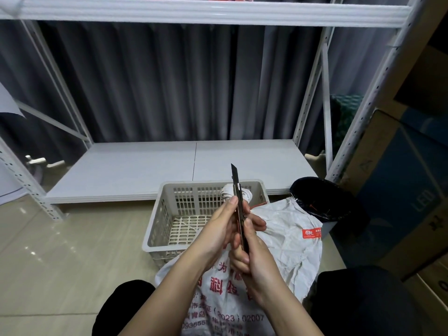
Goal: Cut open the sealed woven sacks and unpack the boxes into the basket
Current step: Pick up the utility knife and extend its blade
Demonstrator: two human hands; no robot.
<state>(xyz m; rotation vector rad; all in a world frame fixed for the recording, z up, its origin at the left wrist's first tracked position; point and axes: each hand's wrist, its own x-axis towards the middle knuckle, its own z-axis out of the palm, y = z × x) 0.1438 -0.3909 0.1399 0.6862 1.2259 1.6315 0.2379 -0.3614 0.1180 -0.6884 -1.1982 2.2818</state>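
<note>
A white woven sack (288, 241) with red printing stands between my knees, its tied neck (232, 194) leaning over the basket's rim. The beige slotted plastic basket (169, 214) sits on the floor just beyond it and shows no boxes. I hold a utility knife (237, 190) upright above the sack, blade extended and pointing up. My right hand (252, 258) grips the knife's handle low down. My left hand (221, 229) pinches the knife's body higher up, thumb against its side.
A low white shelf board (169, 166) of a metal rack lies behind the basket, with a grey curtain at the back. A black-lined bin (322, 200) stands to the right of the sack. Cardboard boxes (400, 190) are stacked at far right. Tiled floor spreads out left.
</note>
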